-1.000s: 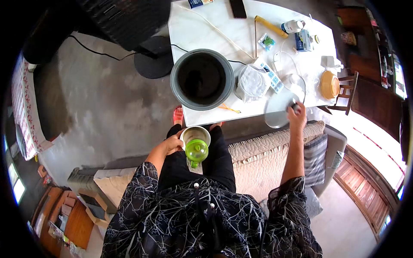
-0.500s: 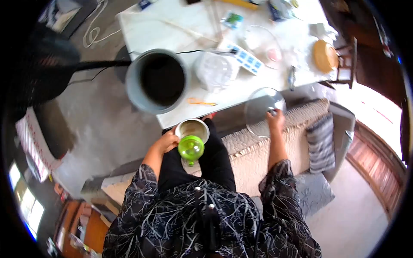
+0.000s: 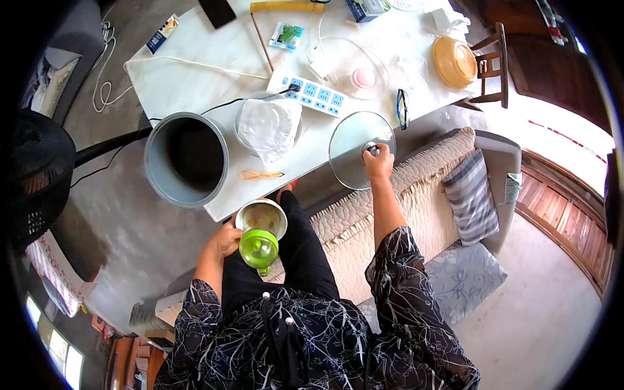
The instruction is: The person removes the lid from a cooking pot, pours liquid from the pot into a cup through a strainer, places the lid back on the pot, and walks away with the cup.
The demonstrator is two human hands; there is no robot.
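My left hand is closed on a round pot with a white rim and a stained pale inside, held over my lap. Against its near side sits a round, shiny green part with a small green tab. Out to the right, my right hand has its fingers closed around the knob of a clear glass lid. The lid overlaps the front edge of the white table in this view. Near my left hand, an orange loop lies at the table's edge.
A large grey bucket, dark inside, stands at the table's left corner. Beside it is a plastic-covered container, with a power strip behind. Glasses and a yellow basin sit further right. A sofa runs below.
The whole view has shifted, so the table and hands appear further left. The glass lid now overlaps the table edge more. Both hands keep their holds.
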